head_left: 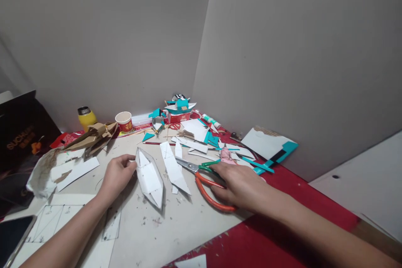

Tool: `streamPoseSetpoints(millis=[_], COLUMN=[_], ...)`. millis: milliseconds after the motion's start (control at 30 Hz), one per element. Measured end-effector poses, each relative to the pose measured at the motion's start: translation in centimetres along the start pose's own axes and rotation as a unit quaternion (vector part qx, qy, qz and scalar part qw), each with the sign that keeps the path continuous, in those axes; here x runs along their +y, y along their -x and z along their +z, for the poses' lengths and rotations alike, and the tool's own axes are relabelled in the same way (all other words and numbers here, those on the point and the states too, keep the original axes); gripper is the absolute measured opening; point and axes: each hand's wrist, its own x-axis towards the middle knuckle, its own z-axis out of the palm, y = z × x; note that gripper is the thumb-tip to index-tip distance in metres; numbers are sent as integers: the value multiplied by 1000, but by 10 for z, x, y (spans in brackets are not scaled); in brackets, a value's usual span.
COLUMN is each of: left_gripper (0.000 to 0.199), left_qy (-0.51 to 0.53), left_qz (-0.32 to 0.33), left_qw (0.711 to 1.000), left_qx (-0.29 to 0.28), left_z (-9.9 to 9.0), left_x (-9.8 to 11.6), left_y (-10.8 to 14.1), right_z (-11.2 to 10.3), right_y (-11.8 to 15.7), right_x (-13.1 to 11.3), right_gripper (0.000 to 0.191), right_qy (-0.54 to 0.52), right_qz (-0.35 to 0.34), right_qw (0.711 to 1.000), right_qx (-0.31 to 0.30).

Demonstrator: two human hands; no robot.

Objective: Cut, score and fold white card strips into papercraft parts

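Note:
A white folded paper boat shape [150,179] lies on the grey board [141,234]. My left hand [119,173] is at its upper left side, with thumb and forefinger closed on its edge. On the right, my right hand [230,182] has its fingers around the handles of scissors [213,186], one green and one orange. The scissor blades point left toward a cut white paper strip [172,165]. A smaller pointed white piece [178,149] lies just behind that strip.
Paper scraps [196,144] cover the back middle. Behind stand a paper cup [124,122], a yellow bottle [87,119] and a teal-and-white model [179,106]. White-and-teal cardboard [266,144] leans at right. A phone [15,238] and drawn-on paper [50,222] lie front left.

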Motion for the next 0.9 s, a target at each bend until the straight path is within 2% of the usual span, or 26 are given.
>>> streamPoseSetpoints(millis=[133,233,367,467,567,667,733,800,833,867,900], left_gripper=[30,32,43,51,54,54,53,52,52,51,49], left_qy=[-5,-16,-3,4,-11,-23,-14,11,28,41,46], left_qz=[-15,-20,-11,-4,-7,-4,6,6,3,1,3], left_qw=[1000,1000,1000,1000,1000,1000,1000,999,999,998,998], left_qx=[11,11,-2,-3,-7,-1,15,33,41,47,50], left_z=[-6,-6,-5,-4,-2,2,1,-3,-6,-11,-15], left_x=[-5,-9,-10,-5,0,3,3,7,11,16,23], left_y=[-6,-8,-5,-2,0,1,0,0,0,0,0], right_z=[-12,-18,-16,-11,-12,-16,-18,-16,-13,-9,-4], right_y=[7,13,14,10,1,-9,-17,-23,-25,-28,-29], right_x=[-3,-3,-2,-4,-12,-23,-31,-37,-39,-41,-42], right_gripper=[14,17,20,21,23,21,27,32,34,34,34], right_qy=[-17,-58,-134,-269,-462,-620,-727,-816,-840,-846,-841], right_qz=[44,51,57,67,98,72,49,62,76,86,88], right_qw=[999,997,988,956,879,780,684,573,534,518,527], right_qx=[-13,-5,49,92,69,43,29,-33,-68,-90,-92])
